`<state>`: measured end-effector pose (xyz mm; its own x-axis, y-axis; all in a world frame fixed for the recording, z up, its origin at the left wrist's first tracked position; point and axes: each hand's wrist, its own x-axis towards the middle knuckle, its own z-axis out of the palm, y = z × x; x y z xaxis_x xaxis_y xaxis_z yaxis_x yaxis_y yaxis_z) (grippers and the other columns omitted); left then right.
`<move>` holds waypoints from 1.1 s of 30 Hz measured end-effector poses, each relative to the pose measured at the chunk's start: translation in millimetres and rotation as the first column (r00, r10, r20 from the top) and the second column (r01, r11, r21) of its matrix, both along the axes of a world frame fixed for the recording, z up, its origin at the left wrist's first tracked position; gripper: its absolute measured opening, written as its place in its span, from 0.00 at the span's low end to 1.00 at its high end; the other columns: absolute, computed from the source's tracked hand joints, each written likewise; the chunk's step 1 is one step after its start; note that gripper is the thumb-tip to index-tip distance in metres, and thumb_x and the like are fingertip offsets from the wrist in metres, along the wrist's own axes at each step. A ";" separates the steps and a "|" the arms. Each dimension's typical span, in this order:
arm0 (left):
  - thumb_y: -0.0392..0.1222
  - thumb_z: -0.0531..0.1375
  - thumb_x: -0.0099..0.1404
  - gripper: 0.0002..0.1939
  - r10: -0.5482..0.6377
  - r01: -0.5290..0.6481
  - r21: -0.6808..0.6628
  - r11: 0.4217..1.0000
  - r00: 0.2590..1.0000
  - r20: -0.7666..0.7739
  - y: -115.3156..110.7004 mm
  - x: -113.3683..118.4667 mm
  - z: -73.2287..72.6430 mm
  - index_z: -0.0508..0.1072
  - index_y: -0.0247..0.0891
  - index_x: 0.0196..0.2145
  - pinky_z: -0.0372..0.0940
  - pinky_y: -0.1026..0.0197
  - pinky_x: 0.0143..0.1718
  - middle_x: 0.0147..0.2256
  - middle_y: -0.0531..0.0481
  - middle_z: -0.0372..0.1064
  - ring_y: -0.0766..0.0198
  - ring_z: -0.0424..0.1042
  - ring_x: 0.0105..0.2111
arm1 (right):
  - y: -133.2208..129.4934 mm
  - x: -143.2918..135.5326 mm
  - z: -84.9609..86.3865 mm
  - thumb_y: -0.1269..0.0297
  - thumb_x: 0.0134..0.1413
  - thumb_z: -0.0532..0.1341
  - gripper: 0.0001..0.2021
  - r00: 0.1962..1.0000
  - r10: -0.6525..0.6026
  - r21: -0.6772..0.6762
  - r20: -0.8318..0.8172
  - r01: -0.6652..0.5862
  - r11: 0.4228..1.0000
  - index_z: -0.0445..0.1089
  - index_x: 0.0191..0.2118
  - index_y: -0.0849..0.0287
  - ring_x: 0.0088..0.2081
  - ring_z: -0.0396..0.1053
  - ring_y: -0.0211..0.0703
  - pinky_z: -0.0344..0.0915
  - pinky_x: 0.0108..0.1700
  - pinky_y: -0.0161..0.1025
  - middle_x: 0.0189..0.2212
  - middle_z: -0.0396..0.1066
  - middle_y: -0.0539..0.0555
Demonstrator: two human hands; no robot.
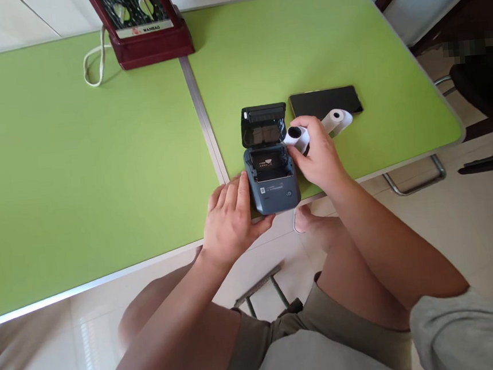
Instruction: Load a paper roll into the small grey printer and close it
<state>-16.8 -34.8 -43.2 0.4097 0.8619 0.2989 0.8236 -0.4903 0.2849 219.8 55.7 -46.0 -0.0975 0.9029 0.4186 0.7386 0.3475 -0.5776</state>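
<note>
A small dark grey label printer [274, 197] stands near the table's front edge with its lid [263, 127] raised. Its paper bay [268, 163] is exposed, and no roll shows inside it. My left hand [230, 218] grips the printer's left side, fingers along the wall and thumb at the lower front. Just right of the lid, my right hand [315, 156] is closed on a white paper roll [303, 139] with a dark hollow core. Another white paper roll [336, 120], with a small core and a loose outer end, stands beyond that hand, by the phone.
A black phone [325, 100] lies flat behind my right hand. At the back, a dark red WANBAO appliance [152, 46] with two dials has a white cord [94, 71]. A metal seam [204, 119] crosses the green table [99, 180]. A dark chair [483, 86] stands at right.
</note>
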 end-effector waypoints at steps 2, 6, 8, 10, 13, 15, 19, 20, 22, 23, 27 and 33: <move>0.62 0.60 0.69 0.45 0.003 -0.003 -0.009 1.000 1.000 -0.006 0.0 0.5 0.4 0.58 0.22 0.69 0.66 0.44 0.63 0.58 0.26 0.73 0.42 0.75 0.58 | 1.8 2.0 -0.1 0.64 0.56 0.62 0.18 1.000 -0.012 -0.034 -0.024 0.012 0.999 0.65 0.52 0.51 0.48 0.75 0.57 0.73 0.50 0.58 0.48 0.75 0.59; 0.62 0.61 0.68 0.47 0.020 -0.021 -0.052 0.998 1.000 -0.007 0.4 1.2 -0.9 0.57 0.24 0.70 0.65 0.43 0.64 0.60 0.27 0.72 0.42 0.73 0.60 | -3.2 2.0 10.4 0.65 0.55 0.60 0.19 0.996 -0.085 -0.056 -0.009 0.085 0.995 0.65 0.54 0.48 0.44 0.74 0.54 0.73 0.45 0.54 0.51 0.74 0.59; 0.62 0.62 0.67 0.47 0.018 -0.018 -0.053 0.998 1.000 0.000 0.5 1.0 -2.2 0.56 0.24 0.70 0.65 0.43 0.64 0.60 0.27 0.72 0.41 0.73 0.60 | -9.9 -0.2 18.6 0.65 0.56 0.57 0.21 0.995 -0.100 -0.028 -0.021 0.100 0.995 0.63 0.56 0.47 0.45 0.74 0.54 0.73 0.44 0.54 0.53 0.73 0.59; 0.63 0.62 0.68 0.47 0.013 -0.013 -0.033 0.999 1.000 0.006 0.6 0.8 -3.4 0.56 0.24 0.70 0.64 0.43 0.63 0.59 0.27 0.72 0.41 0.73 0.59 | -15.2 -2.7 23.2 0.65 0.56 0.56 0.24 0.991 -0.072 -0.010 -0.112 0.071 0.997 0.61 0.59 0.47 0.45 0.75 0.53 0.72 0.44 0.52 0.51 0.73 0.58; 0.63 0.62 0.68 0.47 -0.002 0.001 0.014 1.000 1.000 0.007 1.0 0.3 -4.6 0.57 0.22 0.69 0.65 0.44 0.62 0.57 0.27 0.73 0.42 0.74 0.58 | -13.0 -4.3 17.9 0.65 0.53 0.56 0.27 0.904 -0.019 -0.064 -0.426 -0.009 0.998 0.58 0.61 0.48 0.42 0.75 0.50 0.72 0.41 0.48 0.44 0.75 0.57; 0.63 0.62 0.68 0.47 -0.005 0.004 0.039 0.999 1.000 0.008 1.4 0.0 -5.0 0.58 0.22 0.69 0.66 0.45 0.61 0.56 0.27 0.74 0.43 0.74 0.58 | -4.8 -2.9 8.3 0.63 0.52 0.56 0.23 0.774 -0.106 -0.217 -0.624 -0.041 0.975 0.60 0.56 0.49 0.39 0.75 0.48 0.70 0.36 0.45 0.43 0.75 0.57; 0.65 0.60 0.69 0.46 0.001 -0.001 0.074 0.997 1.000 -0.007 2.8 -1.2 -5.9 0.59 0.22 0.68 0.67 0.46 0.60 0.55 0.28 0.74 0.43 0.75 0.56 | 10.2 2.7 -10.6 0.56 0.55 0.61 0.15 0.594 -0.277 -0.441 -0.755 -0.147 0.886 0.62 0.48 0.50 0.36 0.75 0.42 0.67 0.30 0.39 0.43 0.75 0.53; 0.66 0.59 0.69 0.46 -0.001 0.002 0.079 0.997 1.000 -0.011 3.2 -1.5 -6.1 0.59 0.22 0.68 0.67 0.46 0.60 0.55 0.28 0.74 0.43 0.76 0.55 | 11.7 3.7 -13.9 0.55 0.54 0.64 0.16 0.586 -0.268 -0.427 -0.765 -0.150 0.892 0.63 0.47 0.49 0.35 0.74 0.41 0.67 0.29 0.37 0.41 0.75 0.51; 0.66 0.59 0.69 0.47 -0.007 0.008 0.088 0.996 1.000 -0.015 3.7 -1.9 -6.3 0.59 0.22 0.68 0.66 0.46 0.60 0.55 0.27 0.74 0.43 0.75 0.56 | 11.1 4.4 -17.5 0.52 0.51 0.69 0.19 0.615 -0.219 -0.346 -0.758 -0.094 0.934 0.64 0.45 0.49 0.34 0.73 0.40 0.67 0.29 0.36 0.39 0.74 0.49; 0.66 0.59 0.70 0.47 -0.008 0.009 0.093 0.996 1.000 -0.017 3.8 -2.0 -6.3 0.58 0.22 0.69 0.66 0.45 0.60 0.55 0.27 0.74 0.42 0.75 0.56 | 9.3 4.1 -17.3 0.51 0.50 0.71 0.20 0.650 -0.180 -0.282 -0.738 -0.054 0.958 0.64 0.44 0.49 0.34 0.73 0.39 0.67 0.29 0.36 0.38 0.73 0.48; 0.66 0.56 0.71 0.45 -0.006 0.009 0.112 0.994 0.999 -0.032 4.1 -1.8 -5.1 0.59 0.22 0.68 0.67 0.45 0.59 0.55 0.27 0.74 0.42 0.76 0.55 | -5.9 -1.3 -1.8 0.55 0.56 0.71 0.14 0.800 0.069 0.046 -0.596 -0.051 0.998 0.67 0.42 0.50 0.38 0.74 0.39 0.73 0.38 0.39 0.38 0.73 0.48; 0.67 0.55 0.72 0.46 -0.013 0.016 0.113 0.994 0.999 -0.034 4.4 -0.9 -3.4 0.61 0.19 0.66 0.68 0.45 0.58 0.54 0.25 0.75 0.42 0.76 0.55 | -20.3 -17.0 25.1 0.74 0.56 0.63 0.11 0.912 0.312 0.275 -0.267 -0.238 0.931 0.70 0.44 0.52 0.42 0.76 0.44 0.73 0.42 0.43 0.41 0.77 0.51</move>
<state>-17.7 -30.4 -46.6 0.4332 0.8173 0.3799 0.8243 -0.5298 0.1998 202.8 35.4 -20.9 -0.1636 0.7321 0.6612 0.3978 0.6623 -0.6349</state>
